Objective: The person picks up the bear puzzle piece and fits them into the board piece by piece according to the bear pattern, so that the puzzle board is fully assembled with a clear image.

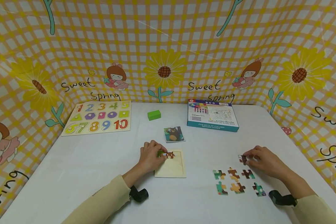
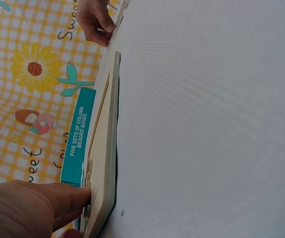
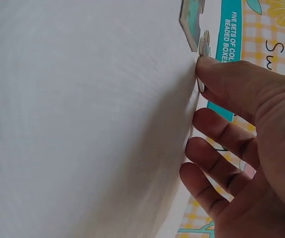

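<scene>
A shallow wooden puzzle tray lies in front of me. Along its top edge are a green puzzle piece and a brown bear-face piece. My left hand reaches over the tray's upper left corner, thumb and index finger pinching at the green piece and partly hiding it. On the right, my right hand pinches a brown and white puzzle piece at the table top. In the right wrist view its thumb lies over that piece, with the other fingers bent against the cloth.
Several loose puzzle pieces lie in two rows below my right hand. Beyond the tray are a bear picture card and a green block. A number board stands back left, a beaded-boxes carton back right.
</scene>
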Tool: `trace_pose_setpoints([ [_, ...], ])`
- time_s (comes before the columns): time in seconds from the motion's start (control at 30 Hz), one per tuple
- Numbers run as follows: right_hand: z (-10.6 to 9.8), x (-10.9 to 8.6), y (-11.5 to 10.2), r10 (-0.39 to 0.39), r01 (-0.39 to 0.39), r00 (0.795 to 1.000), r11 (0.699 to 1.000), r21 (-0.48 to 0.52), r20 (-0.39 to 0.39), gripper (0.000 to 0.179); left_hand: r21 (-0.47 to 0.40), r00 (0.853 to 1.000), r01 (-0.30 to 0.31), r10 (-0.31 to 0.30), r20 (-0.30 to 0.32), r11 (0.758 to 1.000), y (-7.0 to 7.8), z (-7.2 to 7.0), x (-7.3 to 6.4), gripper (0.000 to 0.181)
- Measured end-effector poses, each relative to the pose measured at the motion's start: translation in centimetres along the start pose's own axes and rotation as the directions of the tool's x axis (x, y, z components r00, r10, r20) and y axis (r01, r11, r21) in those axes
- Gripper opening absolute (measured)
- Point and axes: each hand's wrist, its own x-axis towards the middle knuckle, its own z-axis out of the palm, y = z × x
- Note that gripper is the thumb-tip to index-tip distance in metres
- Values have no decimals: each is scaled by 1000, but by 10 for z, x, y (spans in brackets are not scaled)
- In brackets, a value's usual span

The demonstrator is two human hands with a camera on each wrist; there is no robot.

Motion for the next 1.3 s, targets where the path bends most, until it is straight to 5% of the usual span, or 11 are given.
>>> trace_pose_setpoints([
  [0.5, -12, 4, -14, 1, -1, 1000, 1000, 0, 19, 28, -4, 1000, 7, -7, 2, 1000, 0, 0, 1, 10],
  [1.3, -8, 36, -134, -78, 79, 997, 997, 16, -14, 25, -6, 1000, -7, 7, -4, 1000, 1, -1, 0, 12],
])
